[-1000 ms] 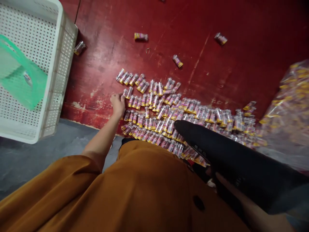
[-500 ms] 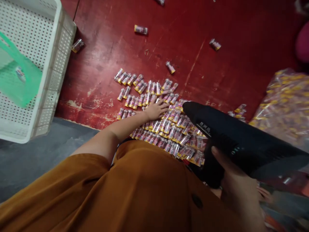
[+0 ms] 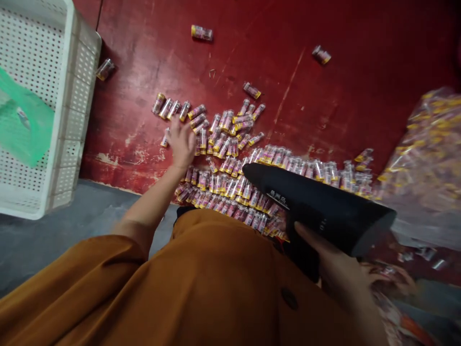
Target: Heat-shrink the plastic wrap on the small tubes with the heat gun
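Small clear tubes (image 3: 226, 182) with pink labels and yellow ends lie packed in rows on the red tabletop. My left hand (image 3: 183, 146), fingers spread, is over the left end of the upper rows and hides some tubes; whether it touches them I cannot tell. A black hair dryer (image 3: 317, 206) with white lettering is in my right hand (image 3: 334, 262), which wraps round its handle. Its narrow nozzle points left, above the middle of the rows, and its body covers part of them.
A white perforated crate (image 3: 68, 120) with a green plastic bag (image 3: 32, 125) in it stands at left. On the right rests a large clear bag full of tubes (image 3: 428, 144). Single tubes (image 3: 201, 33) lie scattered farther back. At lower right another person's hand (image 3: 392, 276) shows, blurred.
My left hand has moved left and up from the middle of the rows to their left end. Several upper tubes have shifted. The hair dryer has swung left, uncovering tubes behind it.
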{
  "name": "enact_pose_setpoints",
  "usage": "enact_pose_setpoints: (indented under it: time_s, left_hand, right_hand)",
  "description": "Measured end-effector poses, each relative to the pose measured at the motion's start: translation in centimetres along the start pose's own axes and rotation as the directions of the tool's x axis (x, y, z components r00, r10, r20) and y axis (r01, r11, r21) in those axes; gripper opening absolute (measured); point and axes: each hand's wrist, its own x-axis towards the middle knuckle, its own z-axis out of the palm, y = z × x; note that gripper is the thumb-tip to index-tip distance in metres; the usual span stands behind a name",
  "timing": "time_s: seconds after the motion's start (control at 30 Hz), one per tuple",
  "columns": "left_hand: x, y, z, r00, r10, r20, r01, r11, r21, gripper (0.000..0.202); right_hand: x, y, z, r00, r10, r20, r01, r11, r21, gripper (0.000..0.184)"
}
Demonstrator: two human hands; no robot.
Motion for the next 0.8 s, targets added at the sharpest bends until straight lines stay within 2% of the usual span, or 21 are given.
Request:
enact_pose_setpoints:
  time_s: [0.03, 0.1, 0.17, 0.2, 0.3, 0.4, 0.53, 0.67, 0.73, 0.8]
  left_hand:
    - [-0.1, -1.4, -0.8, 0.988, -0.112, -0.108, 0.112, 0.994, -0.012, 0.034]
    - [-0.6, -4.1, -2.3, 0.924, -0.296, -0.242, 0.295, 0.955, -0.040, 0.036]
    - [-1.4, -6.4, -3.3, 0.877, -0.393, -0.276, 0.397, 0.917, -0.044, 0.036]
    - [-1.9, -7.2, -3.7, 0.871, -0.411, -0.268, 0.420, 0.907, -0.029, 0.035]
    - [-3.3, -8.6, -4.1, 0.906, -0.375, -0.197, 0.395, 0.916, 0.068, 0.031]
    - [-3.8, -8.6, -4.0, 0.934, -0.323, -0.153, 0.340, 0.934, 0.110, 0.031]
    - [-3.6, -8.3, -3.9, 0.933, -0.323, -0.159, 0.340, 0.936, 0.093, 0.028]
    - [-3.5, -8.3, -4.2, 0.932, -0.329, -0.155, 0.342, 0.938, 0.066, 0.025]
    - [-3.5, -8.3, -4.2, 0.930, -0.332, -0.156, 0.344, 0.938, 0.052, 0.024]
    - [-3.4, -8.2, -4.2, 0.927, -0.338, -0.161, 0.349, 0.936, 0.046, 0.023]
  right_hand:
    - [0.1, 0.0, 0.2, 1.000, 0.027, 0.008, -0.027, 0.999, 0.031, 0.055]
    - [0.4, 0.0, 0.4, 0.998, 0.055, 0.033, -0.057, 0.996, 0.075, 0.051]
    - [0.6, 0.0, 0.6, 0.996, 0.049, 0.069, -0.055, 0.994, 0.090, 0.047]
    - [0.6, -0.1, 0.6, 0.995, 0.048, 0.085, -0.056, 0.995, 0.088, 0.046]
    - [0.7, -0.1, 0.5, 0.997, 0.039, 0.066, -0.042, 0.997, 0.057, 0.051]
    - [0.8, 0.0, 0.8, 0.997, -0.016, 0.081, 0.014, 1.000, 0.025, 0.050]
    - [1.2, 0.4, 2.3, 0.963, -0.174, 0.205, 0.162, 0.984, 0.078, 0.037]
    - [2.2, 0.4, 3.8, 0.949, -0.299, 0.102, 0.279, 0.944, 0.176, 0.041]
    - [2.6, 0.2, 3.7, 0.933, -0.350, 0.081, 0.331, 0.925, 0.187, 0.043]
    - [2.6, 0.1, 2.9, 0.933, -0.340, 0.120, 0.323, 0.936, 0.139, 0.042]
